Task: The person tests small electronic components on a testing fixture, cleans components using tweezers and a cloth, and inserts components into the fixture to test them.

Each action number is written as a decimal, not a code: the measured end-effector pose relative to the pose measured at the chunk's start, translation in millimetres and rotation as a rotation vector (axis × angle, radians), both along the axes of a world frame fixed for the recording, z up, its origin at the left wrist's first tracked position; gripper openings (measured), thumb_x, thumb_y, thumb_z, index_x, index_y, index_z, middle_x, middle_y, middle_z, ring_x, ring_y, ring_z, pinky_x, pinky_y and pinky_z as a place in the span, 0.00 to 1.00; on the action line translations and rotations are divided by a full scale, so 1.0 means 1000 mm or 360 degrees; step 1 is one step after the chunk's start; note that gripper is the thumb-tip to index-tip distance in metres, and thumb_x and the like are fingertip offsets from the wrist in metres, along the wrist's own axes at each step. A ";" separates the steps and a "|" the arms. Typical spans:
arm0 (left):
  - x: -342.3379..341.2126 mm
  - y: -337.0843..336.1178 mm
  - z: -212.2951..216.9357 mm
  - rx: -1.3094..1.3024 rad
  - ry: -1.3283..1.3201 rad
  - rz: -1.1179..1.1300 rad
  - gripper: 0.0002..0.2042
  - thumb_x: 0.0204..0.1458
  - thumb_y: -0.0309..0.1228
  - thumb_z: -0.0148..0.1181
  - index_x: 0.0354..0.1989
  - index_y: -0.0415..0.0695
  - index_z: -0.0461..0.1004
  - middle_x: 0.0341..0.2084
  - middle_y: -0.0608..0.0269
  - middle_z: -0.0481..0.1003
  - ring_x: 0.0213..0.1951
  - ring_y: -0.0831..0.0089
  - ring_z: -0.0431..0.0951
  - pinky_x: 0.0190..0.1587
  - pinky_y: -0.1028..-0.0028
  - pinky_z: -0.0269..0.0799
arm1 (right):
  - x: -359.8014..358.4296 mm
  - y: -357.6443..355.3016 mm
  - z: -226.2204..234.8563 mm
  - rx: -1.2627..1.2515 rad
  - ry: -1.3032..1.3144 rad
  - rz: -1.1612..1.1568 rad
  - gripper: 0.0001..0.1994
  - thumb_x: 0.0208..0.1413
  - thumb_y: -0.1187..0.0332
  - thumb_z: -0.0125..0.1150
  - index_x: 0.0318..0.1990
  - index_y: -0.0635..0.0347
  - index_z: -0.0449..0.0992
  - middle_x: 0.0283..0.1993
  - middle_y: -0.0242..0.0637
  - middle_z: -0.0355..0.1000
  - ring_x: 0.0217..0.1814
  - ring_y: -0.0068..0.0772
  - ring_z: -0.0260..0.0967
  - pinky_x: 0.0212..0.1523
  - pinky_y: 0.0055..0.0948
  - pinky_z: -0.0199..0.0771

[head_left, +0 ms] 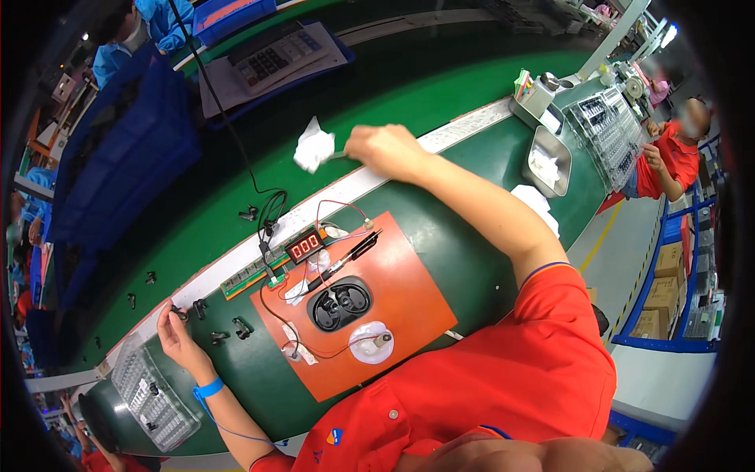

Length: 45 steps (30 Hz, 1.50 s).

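My left hand (181, 342), with a blue band on its wrist, pinches a small black earbud (179, 313) near the white rail. More black earbuds (242, 327) lie on the green table beside it. My right hand (387, 151) reaches across the rail, fingers pinched; a thin pale piece at its fingertips is too blurred to name. Close to these fingertips is a crumpled white cloth or tissue (314, 147). Between my arms, an orange mat (417, 303) carries an open black case (340, 304) with two ear-hook pieces inside.
A red-digit meter (305, 246), cables and a black pen (362, 245) lie around the mat's far edge. Clear trays (149, 397) stand at the left, a metal bin (548, 161) at the right. Beyond the rail are blue crates (126, 169) and a calculator (279, 63). Co-workers sit nearby.
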<state>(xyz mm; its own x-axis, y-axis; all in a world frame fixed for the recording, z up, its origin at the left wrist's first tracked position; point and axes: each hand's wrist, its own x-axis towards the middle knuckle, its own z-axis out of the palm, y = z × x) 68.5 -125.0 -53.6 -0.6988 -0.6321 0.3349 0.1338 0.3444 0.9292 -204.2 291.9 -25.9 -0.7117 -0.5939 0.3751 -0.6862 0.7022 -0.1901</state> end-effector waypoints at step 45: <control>-0.005 0.019 0.003 0.0017 0.0085 -0.0267 0.10 0.62 0.27 0.53 0.48 0.36 0.73 0.48 0.57 0.75 0.42 0.75 0.76 0.46 0.75 0.73 | 0.116 0.120 -0.001 0.0110 0.0337 -0.0757 0.11 0.51 0.69 0.64 0.42 0.60 0.77 0.35 0.40 0.74 0.38 0.45 0.72 0.37 0.38 0.73</control>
